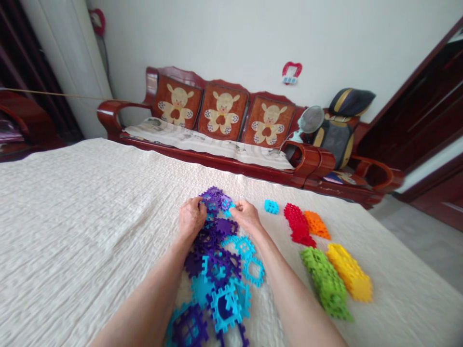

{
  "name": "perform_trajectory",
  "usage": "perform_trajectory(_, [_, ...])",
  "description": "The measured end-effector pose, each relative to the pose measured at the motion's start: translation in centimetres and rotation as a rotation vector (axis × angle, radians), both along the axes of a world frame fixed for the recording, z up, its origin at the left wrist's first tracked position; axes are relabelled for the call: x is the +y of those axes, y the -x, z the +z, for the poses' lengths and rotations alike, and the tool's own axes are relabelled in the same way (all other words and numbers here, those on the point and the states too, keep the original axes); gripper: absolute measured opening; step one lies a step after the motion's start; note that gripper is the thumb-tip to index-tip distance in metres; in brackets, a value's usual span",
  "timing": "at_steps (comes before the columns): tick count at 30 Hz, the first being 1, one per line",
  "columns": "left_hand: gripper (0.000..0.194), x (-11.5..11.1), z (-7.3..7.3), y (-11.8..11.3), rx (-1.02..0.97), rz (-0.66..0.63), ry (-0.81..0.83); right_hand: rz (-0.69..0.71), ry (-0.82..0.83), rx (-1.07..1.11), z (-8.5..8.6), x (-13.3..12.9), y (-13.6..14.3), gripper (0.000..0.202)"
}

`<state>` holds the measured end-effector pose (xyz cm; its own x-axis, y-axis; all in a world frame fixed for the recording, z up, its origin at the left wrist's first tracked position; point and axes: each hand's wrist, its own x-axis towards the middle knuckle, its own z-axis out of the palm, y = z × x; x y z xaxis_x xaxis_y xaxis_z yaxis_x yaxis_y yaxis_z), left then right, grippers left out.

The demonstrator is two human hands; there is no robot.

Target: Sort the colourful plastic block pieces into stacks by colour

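Note:
A long pile of interlocking plastic building tiles lies in front of me, with purple tiles (227, 225) and light blue tiles (226, 306) mixed together. My left hand (191, 217) is at the pile's far left edge, its curled fingers closed at the rim of a purple building tile (211, 206); the exact grip is partly hidden. Across from it, my right hand (246, 214) pinches a light blue building tile (227, 210) between thumb and fingers. Some tiles have toothed frames with open middles, others are solid squares.
To the right stand a small light blue stack (271, 206) and rows of red tiles (299, 225), orange tiles (317, 225), green tiles (325, 282) and yellow tiles (349, 272). All rest on a cream quilted cover (90, 207). Beyond is a wooden sofa (217, 156) with cushions.

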<state>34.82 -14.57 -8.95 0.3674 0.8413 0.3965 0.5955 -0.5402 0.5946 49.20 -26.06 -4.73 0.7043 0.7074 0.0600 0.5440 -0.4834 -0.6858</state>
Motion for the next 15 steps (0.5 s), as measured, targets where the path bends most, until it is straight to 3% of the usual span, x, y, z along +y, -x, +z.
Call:
perform_trajectory(4, [0.036,0.0,0.1,0.0,-0.005,0.001,-0.005,-0.004,-0.068,-0.349,0.4,-1.3,-0.8,0.015])
perform_trajectory(7, [0.036,-0.1,0.2,0.0,-0.014,0.003,-0.006,0.009,-0.025,-0.575,0.4,-2.4,-1.2,0.020])
perform_trajectory(11, [0.036,-0.2,0.2,0.1,-0.014,0.002,-0.011,0.109,0.194,-0.484,0.4,-3.7,-2.0,0.029])
perform_trajectory(15, [0.036,-0.1,0.1,0.1,-0.007,0.003,-0.021,0.401,0.196,-0.330,0.5,-4.6,-3.4,0.056])
